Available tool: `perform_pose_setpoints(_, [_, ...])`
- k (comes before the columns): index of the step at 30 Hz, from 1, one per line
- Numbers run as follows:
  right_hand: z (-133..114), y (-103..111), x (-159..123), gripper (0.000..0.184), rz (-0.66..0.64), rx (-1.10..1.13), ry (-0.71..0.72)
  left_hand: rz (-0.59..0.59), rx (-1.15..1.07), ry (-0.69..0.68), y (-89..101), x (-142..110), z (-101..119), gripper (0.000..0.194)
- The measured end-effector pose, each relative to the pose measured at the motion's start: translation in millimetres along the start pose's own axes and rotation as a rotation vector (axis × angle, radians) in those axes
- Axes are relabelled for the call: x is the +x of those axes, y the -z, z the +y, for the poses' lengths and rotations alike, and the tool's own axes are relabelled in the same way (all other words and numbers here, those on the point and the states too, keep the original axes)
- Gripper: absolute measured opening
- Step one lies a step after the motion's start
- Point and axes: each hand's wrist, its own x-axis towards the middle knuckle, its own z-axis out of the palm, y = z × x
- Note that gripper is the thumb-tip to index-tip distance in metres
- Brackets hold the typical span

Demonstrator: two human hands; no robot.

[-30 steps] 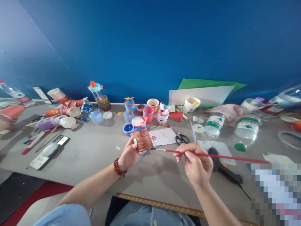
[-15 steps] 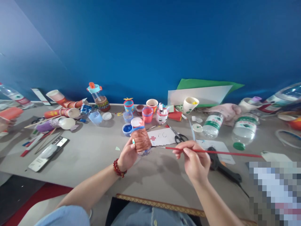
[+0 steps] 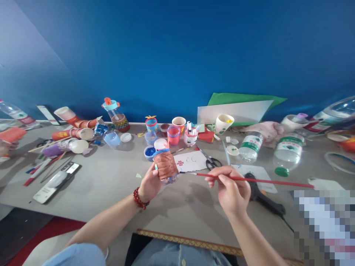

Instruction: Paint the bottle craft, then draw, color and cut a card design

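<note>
My left hand point(image 3: 150, 185) is closed around a small brown-painted craft piece point(image 3: 167, 165) with a blue rim at its top and a clear, bottle-like lower part. Between the thumb and fingers of my right hand point(image 3: 232, 188) lies a long paintbrush point(image 3: 266, 180) with a red handle, held nearly level. Its dark bristles point left and end close beside the brown piece; whether they touch I cannot tell. Just behind the piece sits an open pot of blue paint point(image 3: 150, 152). A white paper point(image 3: 191, 160) with a red knot drawing lies behind the brush.
Scissors point(image 3: 213, 162) and a black glue gun point(image 3: 266, 199) lie near my right hand. Clear bottles point(image 3: 251, 147) stand at the right. Paper cups point(image 3: 179, 122) line the back by the blue wall. A phone point(image 3: 57, 181) lies at left, and another person's hand point(image 3: 9, 146) shows at the far left.
The brown piece has tilted slightly, showing more of its clear lower part. The brush has shifted a little to the right, its tip slightly farther from the piece.
</note>
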Motion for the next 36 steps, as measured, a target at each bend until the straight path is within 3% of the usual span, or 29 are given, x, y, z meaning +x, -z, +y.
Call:
perform_pose_setpoints(5, [1, 0, -1, 0.019, -0.032, -0.006, -0.020, -0.005, -0.005, 0.010, 1.2, -1, 0, 0.050])
perform_pose_setpoints(10, [-2, -1, 3, 0.019, 0.015, -0.022, -0.009, -0.009, -0.038, 0.029, 4.6, 0, 0, 0.047])
perform_pose_setpoints(17, [-10, -10, 8, 0.017, 0.077, 0.129, 0.007, -0.090, -0.150, 0.168, -0.5, 2, 4, 0.060])
perform_pose_setpoints(22, [-10, -12, 8, 0.015, 0.083, 0.135, -0.011, -0.168, -0.215, 0.254, -4.4, 5, 7, 0.058])
perform_pose_setpoints(30, [-8, -11, 9, 0.014, 0.119, 0.109, -0.008, -0.170, -0.149, 0.173, 2.8, 5, -5, 0.045])
perform_pose_setpoints(36, [-11, -10, 7, 0.016, 0.069, 0.079, 0.055, -0.192, -0.137, 0.170, 7.3, 9, -5, 0.052])
